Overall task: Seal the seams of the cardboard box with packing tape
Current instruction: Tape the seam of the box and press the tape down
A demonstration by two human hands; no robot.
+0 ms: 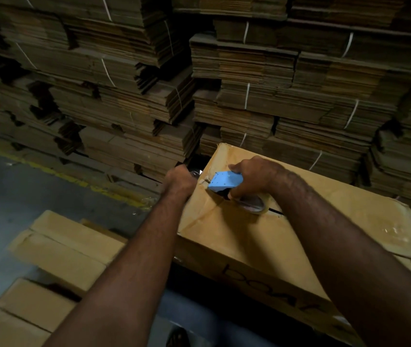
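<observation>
While your right hand (249,176) gripped the blue tape dispenser (225,182) at the cardboard box's (299,234) far-left end, the open seam (274,211) ran rightward from it, your left hand (180,180) pinching loose tape (194,173) over that edge.

Cardboard stacks (262,78) close behind box (299,236)

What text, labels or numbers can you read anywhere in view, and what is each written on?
Handwritten dark marker on the near side of the cardboard box: starts with what looks like "Do", the rest too blurred and cut off to read.
Blue tape dispenser: only small dark specks, no readable brand.
Bundled flat cartons behind: no print visible.
</observation>
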